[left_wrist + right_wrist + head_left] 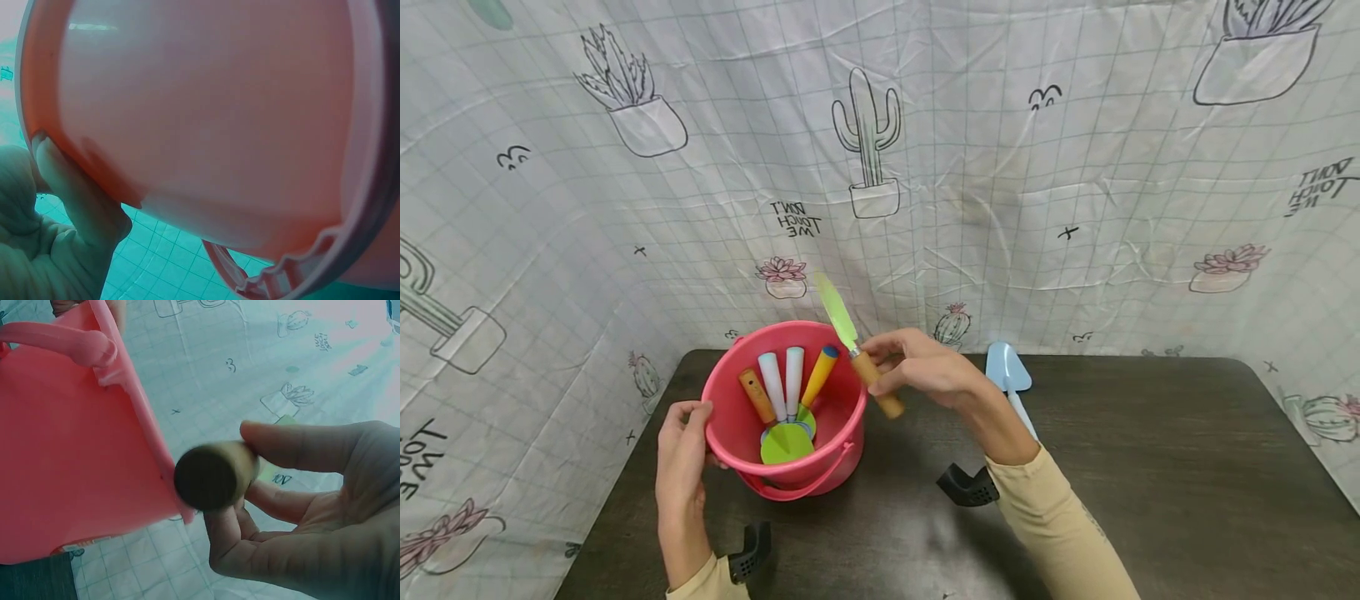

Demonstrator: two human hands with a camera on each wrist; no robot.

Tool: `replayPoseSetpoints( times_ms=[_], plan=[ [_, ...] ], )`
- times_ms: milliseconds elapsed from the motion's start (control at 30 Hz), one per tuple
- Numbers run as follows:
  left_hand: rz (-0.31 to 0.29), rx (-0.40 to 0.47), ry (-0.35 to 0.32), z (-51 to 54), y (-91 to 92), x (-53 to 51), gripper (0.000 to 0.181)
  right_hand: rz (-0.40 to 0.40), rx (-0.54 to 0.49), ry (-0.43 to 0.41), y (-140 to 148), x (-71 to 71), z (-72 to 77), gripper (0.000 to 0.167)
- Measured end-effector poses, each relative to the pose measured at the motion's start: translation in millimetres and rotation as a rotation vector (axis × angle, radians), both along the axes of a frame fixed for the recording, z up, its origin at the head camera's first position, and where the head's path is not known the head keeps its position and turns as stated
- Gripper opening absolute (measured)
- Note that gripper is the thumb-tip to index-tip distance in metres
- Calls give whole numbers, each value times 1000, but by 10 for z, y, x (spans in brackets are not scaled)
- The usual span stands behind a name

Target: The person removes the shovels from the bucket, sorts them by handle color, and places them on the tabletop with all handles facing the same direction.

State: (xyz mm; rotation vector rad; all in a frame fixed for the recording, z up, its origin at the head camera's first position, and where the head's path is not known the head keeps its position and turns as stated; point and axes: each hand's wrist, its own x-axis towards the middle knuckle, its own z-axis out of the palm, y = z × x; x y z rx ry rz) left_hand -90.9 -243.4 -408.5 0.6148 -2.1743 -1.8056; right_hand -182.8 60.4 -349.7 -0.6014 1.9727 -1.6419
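A pink bucket (pixel 842 467) stands at the left of the dark table, several handled tools inside, among them a yellow handle (pixel 820 375) and a green round head (pixel 786 443). The left hand (pixel 681 475) grips the bucket's left rim; in the left wrist view its fingers (pixel 75 187) lie against the pink wall (pixel 206 125). By the right rim, the right hand (pixel 936 367) pinches the wooden handle (pixel 877 383) of a small tool, its green blade (pixel 837 312) pointing up and left. The right wrist view shows the handle's end (pixel 206 478) between thumb and fingers of that hand (pixel 312 512).
A light blue shovel (pixel 1009 371) lies on the table (pixel 1150 467) behind the right forearm, partly hidden by it. A white cloth (pixel 985 167) with cactus drawings hangs behind and at both sides. Black wrist mounts (pixel 967 486) sit at both sleeves.
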Motion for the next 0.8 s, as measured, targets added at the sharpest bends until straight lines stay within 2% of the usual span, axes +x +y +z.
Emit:
replayPoseSetpoints(
  times_ms=[333, 800],
  plan=[
    [2, -12, 5, 26, 20, 3, 28, -131, -42, -119, 116, -13, -63, 53],
    [8, -19, 5, 16, 23, 21, 29, -197, -62, -158, 326, 0, -203, 59]
  ],
)
